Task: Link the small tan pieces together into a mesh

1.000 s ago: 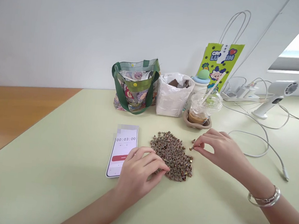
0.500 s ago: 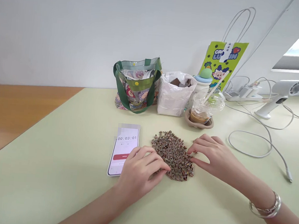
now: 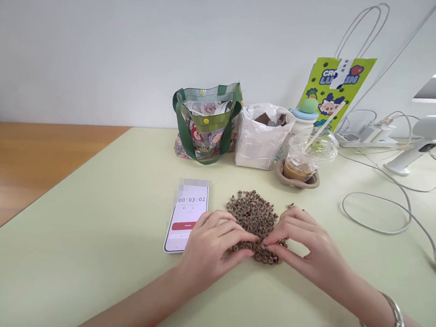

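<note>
A heap of small brownish metal pieces with round heads [image 3: 254, 212] lies on the table between my hands. My left hand [image 3: 213, 244] reaches the heap's near left side; its thumb and index finger are apart, with a gap between the tips. From the right, my right hand [image 3: 308, 242] has thumb and index finger pinched together at the heap's near right part, close to the left fingertips. Whatever is in that pinch is too small to make out. Just left of my left hand lies a phone [image 3: 191, 212] showing a running timer, partly covered by the hand.
Behind the heap stand a clear bag with green straps [image 3: 206, 127], a white plastic-lined container [image 3: 258, 141] and an iced drink cup [image 3: 298, 160] in a brown holder [image 3: 296, 181]. A green paper bag [image 3: 331, 87], white cable [image 3: 386, 198] and small fan [image 3: 417, 150] are at right.
My right hand has moved left and nearer, its fingertips closing beside the left ones. The left thumb and index finger have parted. The view has shifted slightly; the timer went from 03:01 to 03:02.
</note>
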{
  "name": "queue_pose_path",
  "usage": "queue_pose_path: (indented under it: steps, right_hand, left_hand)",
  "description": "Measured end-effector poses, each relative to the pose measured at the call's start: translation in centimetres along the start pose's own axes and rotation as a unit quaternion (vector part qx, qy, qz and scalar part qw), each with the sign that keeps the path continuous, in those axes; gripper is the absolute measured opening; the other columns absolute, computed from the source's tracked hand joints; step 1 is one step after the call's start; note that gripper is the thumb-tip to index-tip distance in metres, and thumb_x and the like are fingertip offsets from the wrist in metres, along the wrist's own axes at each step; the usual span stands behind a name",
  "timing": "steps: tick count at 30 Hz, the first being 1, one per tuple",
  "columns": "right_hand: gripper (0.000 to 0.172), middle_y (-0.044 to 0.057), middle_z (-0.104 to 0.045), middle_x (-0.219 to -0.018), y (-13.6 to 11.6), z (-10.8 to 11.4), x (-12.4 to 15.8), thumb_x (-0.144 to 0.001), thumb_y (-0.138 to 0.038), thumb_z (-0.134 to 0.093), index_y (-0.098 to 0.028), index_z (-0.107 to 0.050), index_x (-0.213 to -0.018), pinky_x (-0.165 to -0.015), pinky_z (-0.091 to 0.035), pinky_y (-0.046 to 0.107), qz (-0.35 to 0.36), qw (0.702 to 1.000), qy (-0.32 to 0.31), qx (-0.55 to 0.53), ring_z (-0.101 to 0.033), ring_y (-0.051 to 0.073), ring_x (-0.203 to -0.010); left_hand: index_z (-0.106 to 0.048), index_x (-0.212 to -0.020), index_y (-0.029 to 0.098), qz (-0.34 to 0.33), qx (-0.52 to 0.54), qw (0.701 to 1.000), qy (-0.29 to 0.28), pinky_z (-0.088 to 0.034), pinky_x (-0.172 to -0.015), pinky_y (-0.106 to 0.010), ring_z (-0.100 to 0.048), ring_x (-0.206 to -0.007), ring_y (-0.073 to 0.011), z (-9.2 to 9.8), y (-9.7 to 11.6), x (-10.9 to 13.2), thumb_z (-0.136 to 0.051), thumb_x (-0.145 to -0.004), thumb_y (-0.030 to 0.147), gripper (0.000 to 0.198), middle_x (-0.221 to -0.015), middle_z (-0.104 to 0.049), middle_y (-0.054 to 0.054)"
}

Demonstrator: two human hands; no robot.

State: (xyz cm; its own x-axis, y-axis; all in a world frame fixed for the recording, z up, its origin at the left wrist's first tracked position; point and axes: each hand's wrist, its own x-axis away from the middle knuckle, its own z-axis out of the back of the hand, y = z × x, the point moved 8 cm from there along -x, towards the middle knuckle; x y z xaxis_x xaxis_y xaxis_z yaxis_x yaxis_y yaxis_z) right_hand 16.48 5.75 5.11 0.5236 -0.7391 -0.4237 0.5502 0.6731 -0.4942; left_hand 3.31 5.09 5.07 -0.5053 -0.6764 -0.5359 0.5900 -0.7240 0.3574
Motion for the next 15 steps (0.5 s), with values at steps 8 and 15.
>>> queue_pose_path:
  steps: [8,15]
  right_hand:
    - [0.009,0.002,-0.067,-0.073,-0.6,-1.1,0.2,-0.083,-0.023,-0.055,-0.024,-0.063,-0.08,-0.071,-0.044,0.035,-0.015,0.997,0.042,-0.058,-0.053,0.018,-0.074]
    - [0.013,0.005,-0.064,-0.079,0.0,-2.2,0.3,-0.085,-0.032,-0.052,-0.022,-0.061,-0.087,-0.073,-0.043,0.037,-0.055,0.995,0.007,-0.081,-0.051,0.021,-0.083]
  left_hand:
    - [-0.064,-0.079,0.025,0.018,-0.001,1.0,0.025,-0.034,-0.078,-0.03,-0.055,-0.086,-0.0163,0.4,-0.1,0.0,-0.068,-0.075,0.029,0.007,-0.072,-0.067,0.008]
    - [-0.062,-0.074,0.024,-0.02,-0.014,0.996,0.083,-0.036,-0.077,-0.029,-0.057,-0.082,-0.015,1.4,0.7,0.1,-0.066,-0.076,0.024,0.004,-0.069,-0.067,0.008]
